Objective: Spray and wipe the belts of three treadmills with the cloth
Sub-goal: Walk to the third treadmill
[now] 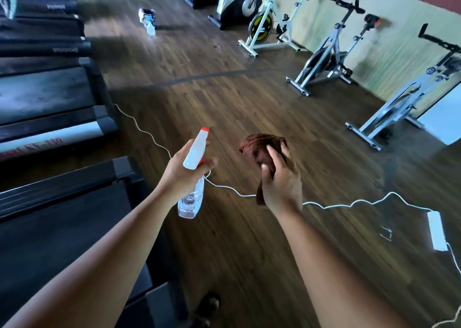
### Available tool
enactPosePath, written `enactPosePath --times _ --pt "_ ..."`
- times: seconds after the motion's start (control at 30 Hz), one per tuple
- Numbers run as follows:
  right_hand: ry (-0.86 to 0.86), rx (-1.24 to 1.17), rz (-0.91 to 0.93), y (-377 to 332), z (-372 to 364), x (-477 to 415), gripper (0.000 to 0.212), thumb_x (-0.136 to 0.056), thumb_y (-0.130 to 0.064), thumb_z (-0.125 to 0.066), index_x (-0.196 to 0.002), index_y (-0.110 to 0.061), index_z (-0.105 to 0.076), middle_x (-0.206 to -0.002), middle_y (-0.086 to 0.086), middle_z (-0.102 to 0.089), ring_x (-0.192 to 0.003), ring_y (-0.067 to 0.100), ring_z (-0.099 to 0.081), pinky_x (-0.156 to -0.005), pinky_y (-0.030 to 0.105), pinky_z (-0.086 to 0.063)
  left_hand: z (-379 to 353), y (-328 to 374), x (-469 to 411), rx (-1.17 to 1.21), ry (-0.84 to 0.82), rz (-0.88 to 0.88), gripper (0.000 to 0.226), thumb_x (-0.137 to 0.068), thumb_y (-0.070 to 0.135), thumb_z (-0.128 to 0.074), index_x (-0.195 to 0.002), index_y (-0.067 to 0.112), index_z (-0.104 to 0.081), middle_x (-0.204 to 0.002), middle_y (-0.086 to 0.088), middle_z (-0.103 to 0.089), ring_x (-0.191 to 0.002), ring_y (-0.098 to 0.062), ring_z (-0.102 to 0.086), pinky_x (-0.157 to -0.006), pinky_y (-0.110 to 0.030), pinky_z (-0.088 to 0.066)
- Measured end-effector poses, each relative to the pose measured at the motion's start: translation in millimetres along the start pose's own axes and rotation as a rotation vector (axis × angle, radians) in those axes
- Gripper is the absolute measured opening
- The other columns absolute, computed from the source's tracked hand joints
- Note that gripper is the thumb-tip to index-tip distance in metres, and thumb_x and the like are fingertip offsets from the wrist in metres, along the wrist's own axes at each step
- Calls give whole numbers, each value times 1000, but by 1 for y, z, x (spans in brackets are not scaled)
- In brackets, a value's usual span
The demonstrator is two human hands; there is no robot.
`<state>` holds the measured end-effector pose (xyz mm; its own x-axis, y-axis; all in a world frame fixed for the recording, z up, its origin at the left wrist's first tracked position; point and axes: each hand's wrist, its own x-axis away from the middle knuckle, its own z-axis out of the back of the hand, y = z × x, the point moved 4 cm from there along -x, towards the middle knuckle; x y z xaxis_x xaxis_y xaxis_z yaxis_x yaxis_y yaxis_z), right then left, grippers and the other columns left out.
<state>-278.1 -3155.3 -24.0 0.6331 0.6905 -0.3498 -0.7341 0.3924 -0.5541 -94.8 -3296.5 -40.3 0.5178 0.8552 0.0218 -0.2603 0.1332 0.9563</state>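
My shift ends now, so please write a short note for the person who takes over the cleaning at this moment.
Left hand grips the spray bottle. Right hand holds the bunched brown cloth. Both are over the wooden floor, right of the nearest treadmill belt. Nothing touches a belt; which belts are finished cannot be told. Left to do: spray and wipe the belts. Mind the white cable on the floor.

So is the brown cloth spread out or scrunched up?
Scrunched up. The cloth is bunched in the right hand, whose fingers curl round it; one end hangs down beside the palm.
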Motion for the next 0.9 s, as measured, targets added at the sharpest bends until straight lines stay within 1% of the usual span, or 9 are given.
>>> enactPosePath --times 0.13,0.27,0.33,0.43,0.53,0.67,0.73,0.83,0.9 --pt "-31 -24 35 2 -14 -43 48 -93 -13 -58 -141 -16 -54 -156 12 -38 -141 30 -39 -114 38 -30 -4 3 -31 -20 43 -18 37 -87 37 -78 -119 35 -59 -88 -2 -66 -69 1 -60 -69 -29 -48" --pt "-35 -57 84 1 -36 -95 48 -92 -13 -58 -141 -14 -54 -155 14 -39 -139 32 -40 -112 38 -31 -4 4 -75 -32 74 -8 39 -88 38 -77 -121 30 -59 -90 -1 -65 -78 -11 -62 -72 -32 -50" --pt "-43 -74 85 0 -50 -123 48 -93 -14 -57 -141 -15 -54 -155 14 -39 -140 32 -40 -113 38 -30 -2 4 -99 -38 107 -11 38 -86 38 -78 -119 32 -60 -88 0 -66 -77 -12 -62 -71 -32 -49" --pt "-55 -91 95 -5 -68 -162 48 -94 -15 -56 -142 -17 -53 -156 12 -38 -138 32 -41 -112 39 -32 3 7 -135 -38 151 -1 37 -87 36 -78 -118 33 -60 -88 11 -66 -81 -8 -63 -70 -29 -49" --pt "-58 -128 124 -12 -84 -204 48 -94 -15 -56 -141 -15 -54 -156 13 -37 -139 32 -39 -113 40 -31 11 13 -170 -46 190 -10 36 -86 36 -79 -116 38 -60 -85 22 -66 -80 0 -64 -74 -32 -54" --pt "-64 -181 151 -21 -108 -247 48 -90 -12 -60 -139 -14 -57 -154 14 -40 -139 33 -40 -113 39 -31 23 21 -211 -34 261 -13 41 -85 35 -81 -121 32 -62 -87 18 -66 -73 6 -62 -72 -28 -49" --pt "-80 -195 178 -25 -124 -269 49 -89 -10 -61 -138 -13 -58 -153 14 -42 -139 33 -41 -112 39 -32 29 24 -231 -40 295 -23 42 -85 34 -80 -123 30 -62 -92 14 -67 -76 3 -63 -72 -28 -50" --pt "-121 -223 221 -30 -149 -305 50 -88 -9 -63 -137 -13 -58 -152 15 -43 -139 33 -41 -112 36 -28 36 24 -261 -75 349 -23 43 -86 36 -79 -124 31 -61 -88 17 -62 -80 -5 -61 -74 -31 -51" --pt "-145 -254 248 -32 -167 -330 51 -87 -7 -64 -137 -13 -58 -152 15 -43 -139 33 -41 -113 36 -29 38 23 -278 -104 394 -12 43 -87 35 -79 -125 28 -61 -86 18 -60 -77 0 -59 -72 -22 -47"
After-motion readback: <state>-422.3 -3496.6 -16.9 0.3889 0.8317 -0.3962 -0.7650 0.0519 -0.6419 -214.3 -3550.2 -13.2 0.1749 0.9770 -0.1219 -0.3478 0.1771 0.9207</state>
